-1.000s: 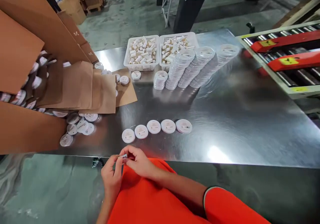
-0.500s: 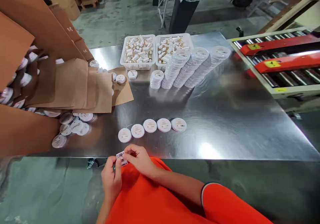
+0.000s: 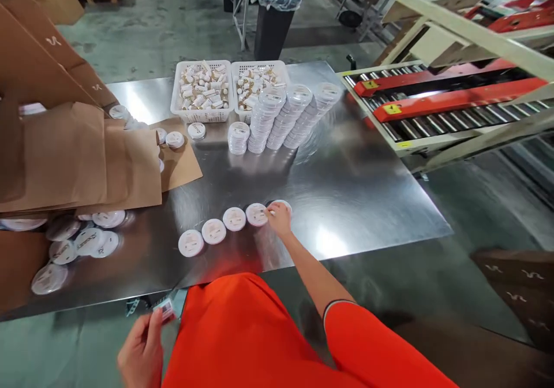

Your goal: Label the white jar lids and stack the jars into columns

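A row of several round white containers (image 3: 213, 231) lies near the front edge of the metal table. My right hand (image 3: 279, 219) is over the right end of this row, its fingers pinched between the last two lids; what they hold is too small to make out. Below the table's front edge, my left hand (image 3: 145, 342) pinches a small printed label sheet (image 3: 165, 310) between thumb and fingers.
Tall stacks of clear round containers (image 3: 270, 116) stand before two white baskets of small bottles (image 3: 202, 90). Cardboard sheets (image 3: 64, 151) and loose round containers (image 3: 90, 241) are on the left. A roller conveyor (image 3: 433, 99) adjoins the table's right end.
My right hand has left the label sheet and moved out to the right end of the row. My left hand has moved down and left with the sheet. The view has shifted right.
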`<state>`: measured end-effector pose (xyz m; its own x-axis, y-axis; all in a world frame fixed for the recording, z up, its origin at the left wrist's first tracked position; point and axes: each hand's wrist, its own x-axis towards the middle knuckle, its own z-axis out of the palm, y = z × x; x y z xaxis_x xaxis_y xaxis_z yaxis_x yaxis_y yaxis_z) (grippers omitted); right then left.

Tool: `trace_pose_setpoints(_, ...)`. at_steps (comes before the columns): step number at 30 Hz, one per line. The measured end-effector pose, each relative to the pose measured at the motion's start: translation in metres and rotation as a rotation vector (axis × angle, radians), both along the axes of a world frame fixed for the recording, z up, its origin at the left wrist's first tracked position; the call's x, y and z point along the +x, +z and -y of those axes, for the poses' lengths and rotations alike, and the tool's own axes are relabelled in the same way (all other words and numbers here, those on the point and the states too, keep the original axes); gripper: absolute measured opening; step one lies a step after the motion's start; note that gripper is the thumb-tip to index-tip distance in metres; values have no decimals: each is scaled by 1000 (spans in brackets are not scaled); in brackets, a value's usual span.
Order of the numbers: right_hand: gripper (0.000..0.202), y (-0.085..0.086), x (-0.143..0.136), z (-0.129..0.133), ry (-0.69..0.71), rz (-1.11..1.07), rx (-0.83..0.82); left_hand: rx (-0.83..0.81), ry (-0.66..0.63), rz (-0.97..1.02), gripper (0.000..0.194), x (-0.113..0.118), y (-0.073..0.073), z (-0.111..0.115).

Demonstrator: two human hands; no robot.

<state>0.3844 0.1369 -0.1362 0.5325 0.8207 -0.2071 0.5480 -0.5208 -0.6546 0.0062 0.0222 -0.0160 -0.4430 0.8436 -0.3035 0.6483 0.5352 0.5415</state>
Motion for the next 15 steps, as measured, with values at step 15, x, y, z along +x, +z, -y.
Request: trace_pose_setpoints(15,18,-34,17,2,39,179,-316,-28,38,39,44,4,-4,2)
